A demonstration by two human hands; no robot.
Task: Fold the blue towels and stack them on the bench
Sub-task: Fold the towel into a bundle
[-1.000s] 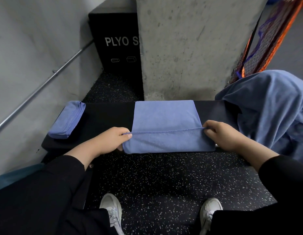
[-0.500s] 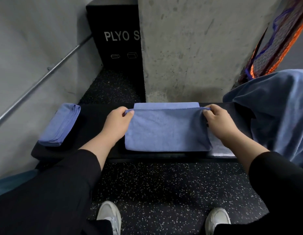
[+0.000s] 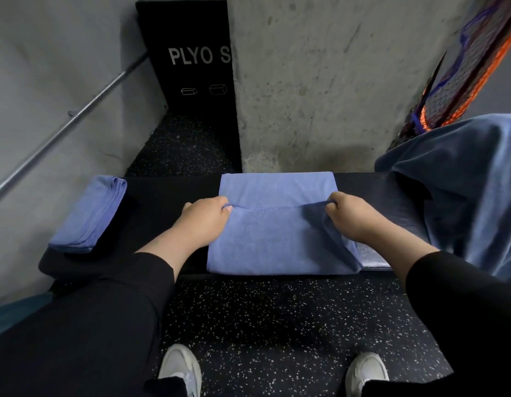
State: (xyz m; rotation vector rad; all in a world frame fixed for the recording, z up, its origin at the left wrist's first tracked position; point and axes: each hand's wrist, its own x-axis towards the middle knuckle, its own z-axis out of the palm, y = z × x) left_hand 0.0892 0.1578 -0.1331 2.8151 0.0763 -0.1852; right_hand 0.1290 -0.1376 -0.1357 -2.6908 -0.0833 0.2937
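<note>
A: Taking the black bench (image 3: 168,196) as the landmark, what sits at its left end?

B: A folded blue towel stack (image 3: 89,213), lying flat on the bench top, well apart from the hands. Behind that end stands a black plyo box (image 3: 188,53) with white lettering, next to a concrete pillar (image 3: 305,81).

A: And at the middle of the bench?

B: The blue towel (image 3: 277,239) being folded lies there, spanning the bench from back edge to front edge. A stitched hem runs across it about halfway up, and the person holds that hem at both ends.

A: How does each hand hold it?

B: The left hand (image 3: 204,222) pinches the hem's left end between curled fingers and thumb. The right hand (image 3: 351,216) grips the right end in a closed fist, with the cloth bunched and lifted a little below it.

A: What lies at the right end of the bench?

B: A loose heap of blue towels (image 3: 463,190) drapes over that end, just beside the right forearm. An orange and blue net (image 3: 463,67) hangs behind it.

A: Below the bench?

B: Speckled dark floor (image 3: 277,325), with two white shoes at the bottom edge.
</note>
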